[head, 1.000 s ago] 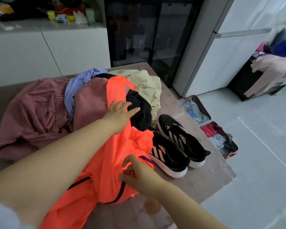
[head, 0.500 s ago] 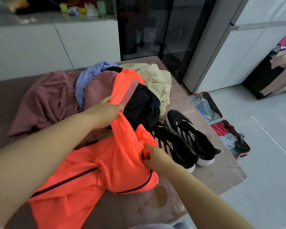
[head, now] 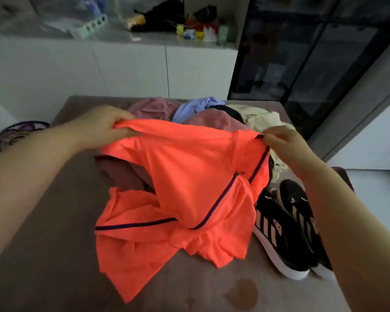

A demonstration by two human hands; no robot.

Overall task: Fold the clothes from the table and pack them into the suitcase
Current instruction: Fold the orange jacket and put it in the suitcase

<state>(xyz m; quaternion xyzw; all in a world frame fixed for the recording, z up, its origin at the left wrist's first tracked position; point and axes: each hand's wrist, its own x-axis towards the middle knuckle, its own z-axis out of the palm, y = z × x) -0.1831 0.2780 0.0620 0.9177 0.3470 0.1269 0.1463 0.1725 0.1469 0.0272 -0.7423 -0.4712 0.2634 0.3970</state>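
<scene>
The left hand and the right hand each hold one top end of the bright orange top. The left fingers are curled round a bunched bit of the cloth. The right fingers pinch the edge next to the dark stripe. The hands are far apart and lifted up, so I think the person is pulling the top wide to make it hang flat and to find its shape before folding it. The upper part of the top is in the air. The lower part lies crumpled on the brown table, near the person, where there is bare room to fold. Behind it sits the pile of clothes, pink, blue, black and cream, waiting for their turn. Two black shoes stand just beside the top on the right, touching its edge, so the cloth may bump them when it is laid down. The bottom is twisted and will need smoothing first. I cannot clearly see the suitcase here, so packing looks a long way off.
</scene>
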